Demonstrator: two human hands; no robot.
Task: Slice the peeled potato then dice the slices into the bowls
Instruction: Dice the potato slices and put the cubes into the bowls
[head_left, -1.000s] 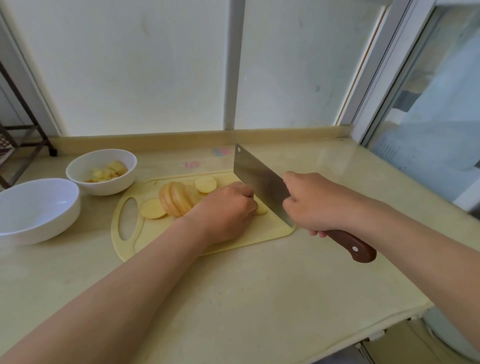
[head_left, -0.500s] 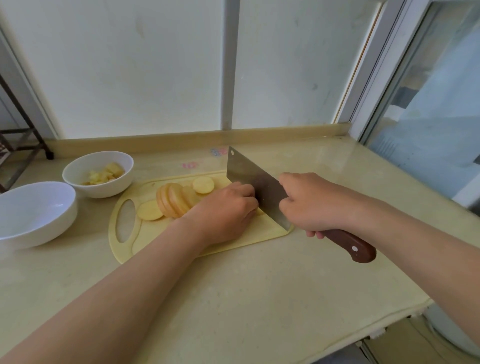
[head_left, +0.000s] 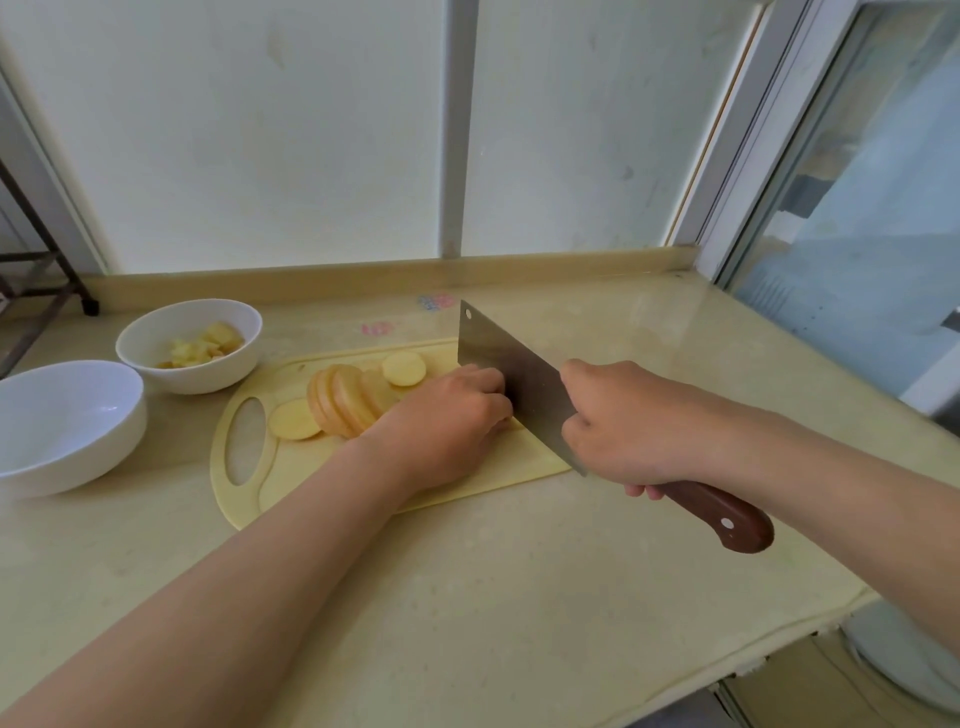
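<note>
The counter (head_left: 467, 597) carried the board (head_left: 291, 483), which lay under the left fingers and reached out to their left. I saw no mat under it, so a hard push of the blade could make it slide and spoil the cut. The big bowl (head_left: 93, 467) stood far left of the fingers. The small bowl (head_left: 228, 369) stood behind it with a few dice (head_left: 202, 345) inside. Both were well apart from the cutting place, so pieces carried over could drop on the counter.

The knife (head_left: 514, 379) stood on its edge, its flat side touching the left knuckles. The right hand (head_left: 639, 426) gripped it, fingers closed round the handle just behind the blade. The left hand (head_left: 447, 421) had its fingers curled down over the potato, hidden beneath them, just left of the blade.

Here was the main danger, in my judgement. The remaining piece seemed small, so if a fingertip came out past the knuckles, the next cut could catch it. Such a piece could also slip or roll under pressure.

The slices (head_left: 343, 400) leaned in a row just left of the fingers and might fall over if the hand knocked them
</note>
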